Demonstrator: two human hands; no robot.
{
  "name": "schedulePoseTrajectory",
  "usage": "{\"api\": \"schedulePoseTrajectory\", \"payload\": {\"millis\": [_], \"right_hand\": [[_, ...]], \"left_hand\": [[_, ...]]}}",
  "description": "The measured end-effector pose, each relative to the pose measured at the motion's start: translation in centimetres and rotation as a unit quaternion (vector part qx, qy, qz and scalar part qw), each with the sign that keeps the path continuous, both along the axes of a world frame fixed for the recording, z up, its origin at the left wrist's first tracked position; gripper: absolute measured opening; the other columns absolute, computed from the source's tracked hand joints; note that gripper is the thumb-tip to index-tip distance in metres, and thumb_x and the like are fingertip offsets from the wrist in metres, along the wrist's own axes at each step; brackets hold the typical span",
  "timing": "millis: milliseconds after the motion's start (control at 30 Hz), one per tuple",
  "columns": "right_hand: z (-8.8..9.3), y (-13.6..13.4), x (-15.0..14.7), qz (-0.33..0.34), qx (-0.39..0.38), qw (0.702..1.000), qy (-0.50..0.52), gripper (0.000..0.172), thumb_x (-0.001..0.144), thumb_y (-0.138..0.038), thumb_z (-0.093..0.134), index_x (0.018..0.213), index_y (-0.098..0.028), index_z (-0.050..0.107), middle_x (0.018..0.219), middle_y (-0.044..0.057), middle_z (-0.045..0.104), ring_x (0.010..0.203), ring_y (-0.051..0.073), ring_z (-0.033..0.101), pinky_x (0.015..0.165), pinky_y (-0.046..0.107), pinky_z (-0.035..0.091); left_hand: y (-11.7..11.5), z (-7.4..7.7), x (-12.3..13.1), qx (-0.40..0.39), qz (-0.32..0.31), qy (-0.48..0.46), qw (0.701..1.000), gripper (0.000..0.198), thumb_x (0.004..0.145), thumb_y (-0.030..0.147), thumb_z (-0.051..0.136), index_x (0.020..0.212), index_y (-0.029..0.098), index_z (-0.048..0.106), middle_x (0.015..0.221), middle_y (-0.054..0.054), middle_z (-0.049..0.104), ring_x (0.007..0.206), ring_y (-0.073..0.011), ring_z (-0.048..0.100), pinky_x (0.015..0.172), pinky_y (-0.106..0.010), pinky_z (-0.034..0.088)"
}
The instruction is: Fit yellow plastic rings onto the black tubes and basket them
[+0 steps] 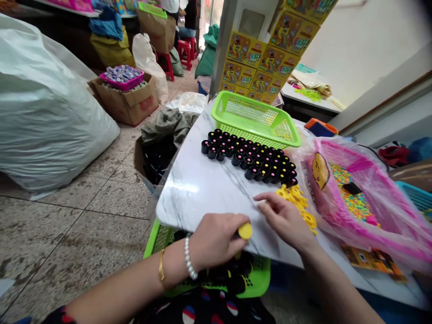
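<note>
My cam can't show much in the L hand (216, 240): fingers cover most of the yellow disc (245, 231). Green basket (256, 274) sits partly under the tabletop (202, 193), contents hard to ID. Person at back (190, 18) cut off by top edge; black thing (352, 188) in pink bag (388, 198) unclear.

L hand (216, 240) curled shut round sth small, w/ L forearm (128, 283) reaching in from lower left. R hand (285, 220) open, palm down, fingers (270, 201) loosely spread & pointing left, R forearm (337, 281) coming in from lower right.
</note>
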State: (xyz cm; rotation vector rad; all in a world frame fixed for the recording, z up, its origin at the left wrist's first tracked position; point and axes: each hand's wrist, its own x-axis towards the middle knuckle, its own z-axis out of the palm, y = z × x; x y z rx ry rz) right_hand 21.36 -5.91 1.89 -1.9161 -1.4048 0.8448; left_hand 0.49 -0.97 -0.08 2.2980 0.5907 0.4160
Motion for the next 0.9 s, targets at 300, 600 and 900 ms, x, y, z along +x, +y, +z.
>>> {"api": "schedulePoseTrajectory", "payload": {"millis": [300,600,900], "right_hand": [[-2.1,0.5,2.1,-0.024,0.011,0.917,-0.398,0.028,0.088,-0.047,0.052,0.09,-0.02,0.059,0.087,0.011,0.066,0.073,0.025,0.061,0.061,0.033,0.039],[-1.6,-0.1,1.7,0.071,0.057,0.96,-0.265,0.028,0.082,-0.023,0.053,0.109,-0.019,0.06,0.097,0.009,0.061,0.092,0.025,0.058,0.082,0.039,0.044],[-0.6,-0.1,2.6,-0.022,0.023,0.998,0.057,0.023,0.076,-0.038,0.072,0.078,-0.02,0.057,0.069,-0.001,0.061,0.059,0.014,0.054,0.055,0.027,0.042]], "left_hand": [[-0.9,2.2,-0.5,0.06,-0.032,0.006,0.998,0.054,0.07,0.069,0.068,0.063,0.016,0.064,0.058,-0.001,0.059,0.05,-0.0136,0.055,0.048,-0.025,0.04],[9.2,0.6,8.7,0.096,0.166,0.009,0.981,0.053,0.077,0.052,0.072,0.105,0.009,0.059,0.076,-0.006,0.066,0.07,-0.0208,0.064,0.066,-0.03,0.048],[9.0,0.0,9.0,0.108,0.147,0.061,0.981,0.028,0.086,0.036,0.06,0.104,0.014,0.064,0.078,-0.007,0.068,0.073,-0.0232,0.065,0.065,-0.031,0.047]]}}
